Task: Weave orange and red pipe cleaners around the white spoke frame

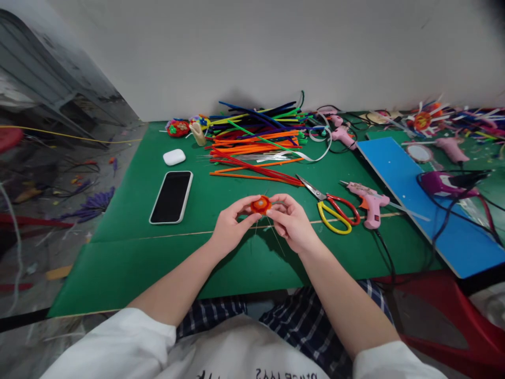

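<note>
Between my two hands, just above the green table (185, 263), is a small orange-red pipe-cleaner flower (261, 204) with a pale centre. Thin wires stick out below it. My left hand (235, 221) pinches its left edge between thumb and fingers. Fingers of my right hand (291, 220) are closed on its right edge. Scissors (333, 208) with one red and one yellow handle lie partly open to the right of my right hand. Beyond the flower is a heap of coloured pipe cleaners (256, 142), mostly orange and red at the front.
A phone (171, 197) and a white earbud case (174, 157) lie at left. To the right are a pink glue gun (366, 200) with its cord, a blue board (410, 184) and a purple tool (442, 184). A wall (256, 52) stands behind the table.
</note>
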`<state>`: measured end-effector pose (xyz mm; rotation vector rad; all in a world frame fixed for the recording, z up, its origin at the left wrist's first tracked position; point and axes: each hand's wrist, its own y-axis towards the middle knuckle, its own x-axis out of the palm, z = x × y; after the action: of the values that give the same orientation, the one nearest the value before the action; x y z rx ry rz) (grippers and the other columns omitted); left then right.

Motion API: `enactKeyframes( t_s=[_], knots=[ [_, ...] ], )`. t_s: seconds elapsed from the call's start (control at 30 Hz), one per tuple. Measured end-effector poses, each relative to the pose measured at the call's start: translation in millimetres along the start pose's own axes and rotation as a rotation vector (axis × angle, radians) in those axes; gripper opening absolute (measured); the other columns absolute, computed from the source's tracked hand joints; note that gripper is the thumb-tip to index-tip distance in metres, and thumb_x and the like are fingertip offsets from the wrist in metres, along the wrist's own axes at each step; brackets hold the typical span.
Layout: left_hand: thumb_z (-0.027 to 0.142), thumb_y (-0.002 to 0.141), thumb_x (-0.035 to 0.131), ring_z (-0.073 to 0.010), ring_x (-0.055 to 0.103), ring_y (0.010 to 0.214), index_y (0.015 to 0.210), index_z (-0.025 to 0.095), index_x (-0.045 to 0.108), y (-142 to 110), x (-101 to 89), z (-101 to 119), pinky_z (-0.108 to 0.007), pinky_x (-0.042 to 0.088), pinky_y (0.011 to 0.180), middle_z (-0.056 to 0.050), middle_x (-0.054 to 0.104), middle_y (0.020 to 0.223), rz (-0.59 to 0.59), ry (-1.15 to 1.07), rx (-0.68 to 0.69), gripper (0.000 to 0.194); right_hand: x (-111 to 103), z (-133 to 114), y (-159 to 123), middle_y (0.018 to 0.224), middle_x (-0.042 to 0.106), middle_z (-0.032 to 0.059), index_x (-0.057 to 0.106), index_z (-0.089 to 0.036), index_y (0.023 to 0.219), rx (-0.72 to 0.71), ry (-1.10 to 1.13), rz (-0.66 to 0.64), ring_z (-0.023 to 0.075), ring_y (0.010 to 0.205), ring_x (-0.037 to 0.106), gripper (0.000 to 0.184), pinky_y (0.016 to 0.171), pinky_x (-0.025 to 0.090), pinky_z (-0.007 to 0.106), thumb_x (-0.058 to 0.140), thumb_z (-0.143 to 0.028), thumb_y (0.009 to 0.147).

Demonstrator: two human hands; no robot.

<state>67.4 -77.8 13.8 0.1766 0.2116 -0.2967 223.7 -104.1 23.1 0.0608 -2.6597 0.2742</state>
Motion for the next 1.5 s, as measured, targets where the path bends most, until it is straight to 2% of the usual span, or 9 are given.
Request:
enactKeyframes(
  t_s=[0.23, 0.57, 0.77, 0.83, 0.93, 1.1, 1.33, 1.43, 1.5],
  knots=[
    [0.031, 0.071, 0.066, -0.0147, 0.063, 0.083, 0.110, 0.022, 0.059, 0.4, -0.3, 1.3, -0.031, 0.050, 0.081, -0.005, 0.066, 0.103, 0.011, 0.041, -0.005, 0.041, -0.9, -0.4, 1.6, 0.070, 0.055, -0.0066, 0.051, -0.019, 0.089, 0.026, 0.027, 0.014, -0.0013, 0.030, 0.041, 0.024, 0.024, 0.022, 0.010, 0.065, -0.024, 0.071],
    [0.032, 0.081, 0.053, -0.0146, 0.065, 0.074, 0.119, 0.022, 0.054, -3.6, -4.9, 2.6, -0.029, 0.053, 0.074, -0.004, 0.069, 0.096, -0.026, 0.189, 0.066, 0.040, -1.2, -3.2, 1.3, 0.064, 0.049, -0.0092, 0.051, -0.020, 0.086, -0.028, 0.015, 0.048, -0.0042, 0.028, 0.029, 0.022, 0.026, 0.018, 0.010, 0.066, -0.022, 0.070],
    [0.018, 0.081, 0.049, -0.0157, 0.063, 0.081, 0.107, 0.021, 0.061, 0.7, -22.1, 0.7, -0.031, 0.050, 0.079, -0.003, 0.069, 0.087, 0.288, 0.427, 0.404, 0.029, -9.6, -12.0, 1.6, 0.060, 0.042, -0.0110, 0.049, -0.021, 0.086, -0.011, 0.040, 0.040, -0.0037, 0.029, 0.024, 0.023, 0.027, 0.015, 0.011, 0.065, -0.022, 0.070],
    [0.012, 0.078, 0.049, -0.0162, 0.061, 0.083, 0.108, 0.021, 0.060, 4.3, -27.2, -0.9, -0.032, 0.049, 0.079, -0.004, 0.068, 0.090, 0.241, 0.479, 0.488, 0.033, -12.5, -15.3, 0.9, 0.058, 0.041, -0.0111, 0.049, -0.021, 0.085, 0.020, 0.059, 0.010, -0.0033, 0.029, 0.024, 0.022, 0.027, 0.014, 0.011, 0.065, -0.021, 0.070],
    [0.006, 0.076, 0.044, -0.0178, 0.060, 0.089, 0.113, 0.021, 0.058, 7.8, -32.6, -2.7, -0.035, 0.048, 0.080, -0.005, 0.066, 0.096, 0.050, 0.532, 0.528, 0.042, -16.5, -21.2, -1.0, 0.051, 0.038, -0.0117, 0.049, -0.021, 0.081, 0.070, 0.080, -0.055, -0.0018, 0.029, 0.024, 0.017, 0.028, 0.014, 0.011, 0.063, -0.021, 0.072],
    [0.009, 0.076, 0.045, -0.0200, 0.060, 0.094, 0.114, 0.022, 0.058, 6.9, -35.8, -0.8, -0.039, 0.045, 0.087, -0.005, 0.066, 0.099, -0.074, 0.483, 0.448, 0.043, -23.7, -28.1, -3.4, 0.047, 0.034, -0.0122, 0.048, -0.021, 0.078, 0.123, 0.105, -0.104, -0.0011, 0.030, 0.021, 0.015, 0.028, 0.014, 0.010, 0.063, -0.021, 0.073],
    [0.011, 0.075, 0.046, -0.0180, 0.064, 0.074, 0.102, 0.018, 0.062, 9.6, -36.4, -5.5, -0.036, 0.053, 0.072, -0.005, 0.068, 0.084, 0.039, -0.180, 0.127, 0.033, -32.3, -25.8, -3.3, 0.045, 0.027, -0.0130, 0.049, -0.024, 0.082, 0.173, 0.186, -0.160, 0.0005, 0.031, 0.011, 0.016, 0.027, 0.011, 0.011, 0.062, -0.023, 0.073],
    [0.005, 0.069, 0.045, -0.0164, 0.063, 0.075, 0.096, 0.018, 0.065, 9.8, -36.8, -7.6, -0.033, 0.053, 0.071, -0.005, 0.068, 0.086, 0.108, -0.032, 0.163, 0.036, -33.7, -25.7, -3.4, 0.045, 0.028, -0.0132, 0.050, -0.024, 0.082, 0.211, 0.240, -0.197, 0.0002, 0.031, 0.009, 0.015, 0.027, 0.011, 0.010, 0.062, -0.022, 0.073],
    [0.005, 0.070, 0.047, -0.0151, 0.062, 0.076, 0.090, 0.019, 0.067, 9.6, -37.8, -7.4, -0.030, 0.052, 0.068, -0.004, 0.067, 0.088, 0.241, 0.124, 0.257, 0.032, -35.0, -27.0, -3.5, 0.046, 0.030, -0.0133, 0.051, -0.023, 0.082, 0.224, 0.281, -0.194, -0.0001, 0.032, 0.008, 0.015, 0.027, 0.011, 0.009, 0.062, -0.020, 0.073]
  ],
)
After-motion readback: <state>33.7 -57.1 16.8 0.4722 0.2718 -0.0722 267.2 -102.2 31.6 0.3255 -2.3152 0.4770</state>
